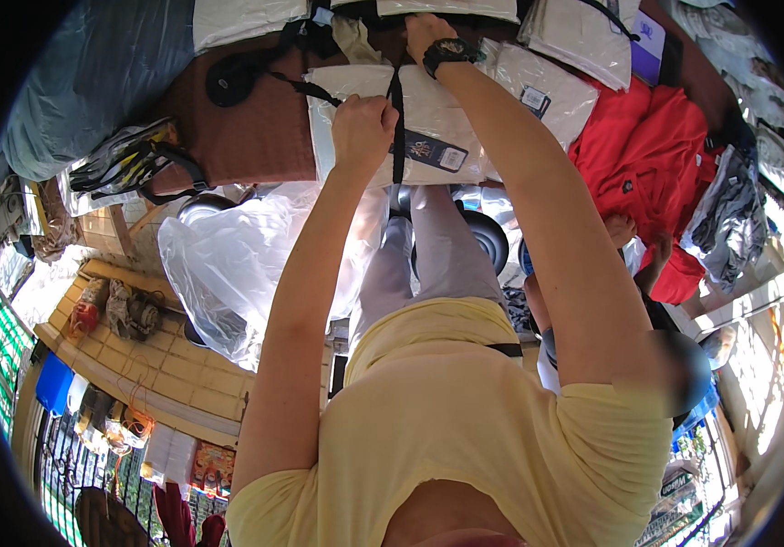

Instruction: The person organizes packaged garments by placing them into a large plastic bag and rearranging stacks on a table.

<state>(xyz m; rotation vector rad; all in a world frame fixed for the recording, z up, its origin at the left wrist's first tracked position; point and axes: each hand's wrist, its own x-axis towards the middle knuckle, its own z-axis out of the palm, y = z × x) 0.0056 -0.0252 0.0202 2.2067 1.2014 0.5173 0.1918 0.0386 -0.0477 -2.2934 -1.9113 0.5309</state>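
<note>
"What are the hands on?"

"From my remote view, the left hand (363,133) has its fingers curled around a flat black fabric strap (315,90). The right hand (425,38) is farther across; I can't tell how its fingers sit."

"Where's the strap?"

"I see it crossing white folded garments in clear plastic (442,102) on the brown tabletop (238,137), near a bright red cloth garment (636,157)."

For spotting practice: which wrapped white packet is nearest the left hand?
The front packet under the left hand, crossed by the vertical black strap; others lie farther back or right.
</note>
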